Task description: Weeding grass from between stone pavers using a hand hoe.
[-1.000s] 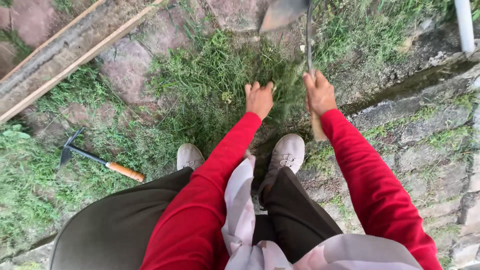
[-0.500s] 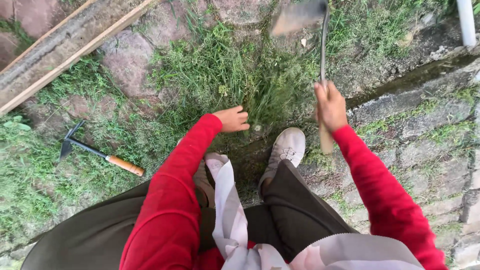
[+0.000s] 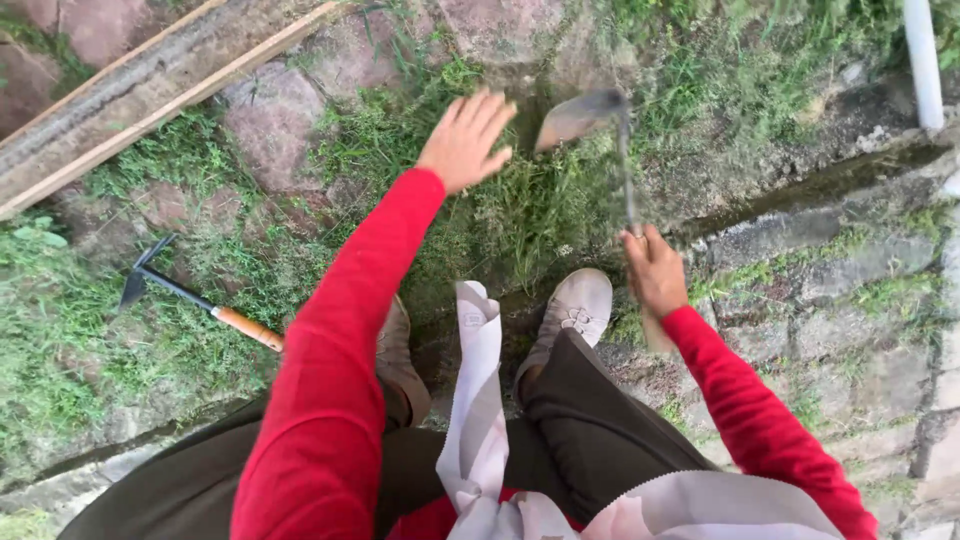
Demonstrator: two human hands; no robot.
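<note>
I crouch over a clump of tall grass (image 3: 520, 205) growing between paving stones. My right hand (image 3: 655, 270) grips the wooden handle of a small hoe (image 3: 625, 175); its thin metal shaft rises to a flat blade (image 3: 575, 115), blurred with motion, over the grass. My left hand (image 3: 468, 138) is raised above the grass, fingers spread, holding nothing, a short way left of the blade. Both arms wear red sleeves. My pale shoes (image 3: 572, 305) stand just behind the clump.
A second small hoe with an orange wooden handle (image 3: 200, 302) lies in the grass at left. A long wooden beam (image 3: 120, 95) runs diagonally at upper left. A white pipe (image 3: 922, 60) stands at upper right beside a stone gutter (image 3: 800, 195).
My left hand has let go of the grass and lifted up and forward, fingers opening. The hoe blade has swung down from the top edge toward the clump.
</note>
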